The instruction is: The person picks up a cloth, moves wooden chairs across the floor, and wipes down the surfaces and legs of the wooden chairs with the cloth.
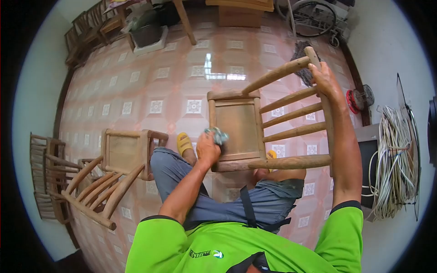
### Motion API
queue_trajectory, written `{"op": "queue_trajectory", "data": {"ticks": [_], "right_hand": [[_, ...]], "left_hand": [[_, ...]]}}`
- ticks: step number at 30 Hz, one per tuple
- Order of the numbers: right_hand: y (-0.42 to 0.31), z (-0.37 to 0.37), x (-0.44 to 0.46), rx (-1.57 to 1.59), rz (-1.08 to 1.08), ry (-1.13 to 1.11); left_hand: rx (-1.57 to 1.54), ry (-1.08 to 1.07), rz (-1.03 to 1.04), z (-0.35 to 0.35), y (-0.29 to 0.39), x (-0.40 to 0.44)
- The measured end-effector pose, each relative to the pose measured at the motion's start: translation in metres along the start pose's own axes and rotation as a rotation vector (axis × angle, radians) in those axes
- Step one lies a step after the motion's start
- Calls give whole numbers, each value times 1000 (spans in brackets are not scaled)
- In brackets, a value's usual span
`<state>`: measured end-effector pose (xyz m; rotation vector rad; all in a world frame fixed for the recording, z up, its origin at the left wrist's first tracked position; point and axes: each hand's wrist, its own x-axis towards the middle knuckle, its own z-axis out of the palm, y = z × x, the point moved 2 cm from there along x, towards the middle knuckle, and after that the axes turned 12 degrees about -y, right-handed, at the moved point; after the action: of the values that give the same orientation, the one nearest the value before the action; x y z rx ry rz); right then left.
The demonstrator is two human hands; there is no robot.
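A wooden chair (298,161) stands in front of me, its slatted back toward the right and its square seat at the centre. My left hand (208,148) is closed on a green and white cloth (217,135), pressed against the seat's left edge. My right hand (324,79) is wrapped round the top corner of the chair's back. A second wooden chair (124,152) stands on the left, beside my knee, with nothing of mine touching it.
More chairs line the left wall (43,177) and upper left. A black bin (148,34) sits by a table leg. A wheelchair (314,18) is at the top right, a dark mat (301,63) behind the chair, and coiled cable (393,159) at the right wall.
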<state>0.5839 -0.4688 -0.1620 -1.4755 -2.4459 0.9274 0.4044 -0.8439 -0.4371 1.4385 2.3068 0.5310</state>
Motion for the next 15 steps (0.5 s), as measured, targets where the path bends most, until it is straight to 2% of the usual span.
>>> {"op": "queue_trajectory", "data": {"ticks": [2, 3, 6, 12, 15], "right_hand": [[-8, -2, -8, 27, 44, -19], [-5, 0, -6, 26, 39, -30], [-1, 0, -5, 106, -10, -13], [-2, -2, -5, 115, -43, -49], [2, -2, -5, 133, -65, -57]], "left_hand": [[-160, 297, -287, -5, -24, 14], [-159, 298, -299, 5, -33, 19], [-530, 140, -537, 44, -44, 28], [-616, 111, -951, 66, -16, -30], [-706, 49, -1038, 85, -43, -32]]}}
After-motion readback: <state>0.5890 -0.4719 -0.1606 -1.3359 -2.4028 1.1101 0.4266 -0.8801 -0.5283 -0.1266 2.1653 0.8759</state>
